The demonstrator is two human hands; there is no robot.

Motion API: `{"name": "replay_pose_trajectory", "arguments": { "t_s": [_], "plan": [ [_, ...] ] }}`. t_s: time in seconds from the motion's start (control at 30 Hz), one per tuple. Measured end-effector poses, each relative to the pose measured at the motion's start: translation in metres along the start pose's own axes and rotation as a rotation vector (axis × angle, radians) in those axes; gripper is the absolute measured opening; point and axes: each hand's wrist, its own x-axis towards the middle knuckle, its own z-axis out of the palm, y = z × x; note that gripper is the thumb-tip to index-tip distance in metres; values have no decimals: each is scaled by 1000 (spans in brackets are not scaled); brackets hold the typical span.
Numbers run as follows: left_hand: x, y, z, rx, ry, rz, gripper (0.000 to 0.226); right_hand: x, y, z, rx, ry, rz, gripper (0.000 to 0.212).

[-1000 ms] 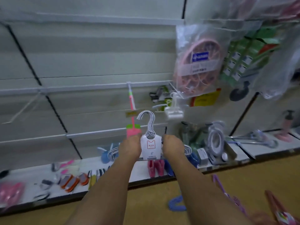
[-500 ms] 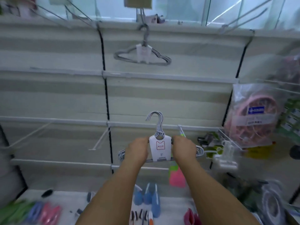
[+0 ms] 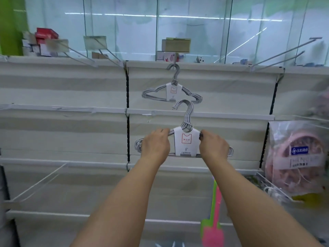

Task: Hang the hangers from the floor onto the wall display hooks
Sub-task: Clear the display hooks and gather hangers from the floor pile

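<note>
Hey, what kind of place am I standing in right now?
Most likely a household-goods shop aisle. A slatted display wall carries long wire hooks, a labelled hanger pack already hangs on one, and a bagged pink product hangs at the right.

Left hand (image 3: 155, 144) and right hand (image 3: 213, 147) grip a hanger bundle (image 3: 187, 141) just below the hung bundle (image 3: 173, 90) on its wall hook (image 3: 176, 57).

You hold a bundle of grey hangers (image 3: 185, 139) upright, white card sleeve at its neck, hook curving left, just under another carded bundle (image 3: 171, 92) already hanging on a top wall hook (image 3: 176, 57).
</note>
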Motion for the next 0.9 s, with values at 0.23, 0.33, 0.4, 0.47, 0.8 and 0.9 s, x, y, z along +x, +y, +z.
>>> {"name": "replay_pose_trajectory", "arguments": {
  "t_s": [0.23, 0.33, 0.4, 0.47, 0.8, 0.9],
  "plan": [
    [58, 0, -2, 29, 166, 22, 53, 62, -10, -7, 14, 108, -22, 22],
    [83, 4, 5, 18, 167, 36, 58, 90, -6, -1, 19, 134, -7, 21],
    [101, 6, 11, 15, 173, 32, 59, 110, -5, 4, 28, 150, -10, 21],
    [121, 7, 17, 11, 188, 23, 60, 131, -6, 7, 28, 163, -20, 23],
    [211, 2, 24, 13, 344, 61, 55, 209, -23, 13, 125, 257, 15, 24],
    [233, -2, 26, 1, 387, 92, 54, 226, -29, 13, 121, 275, 26, 24]
  ]
}}
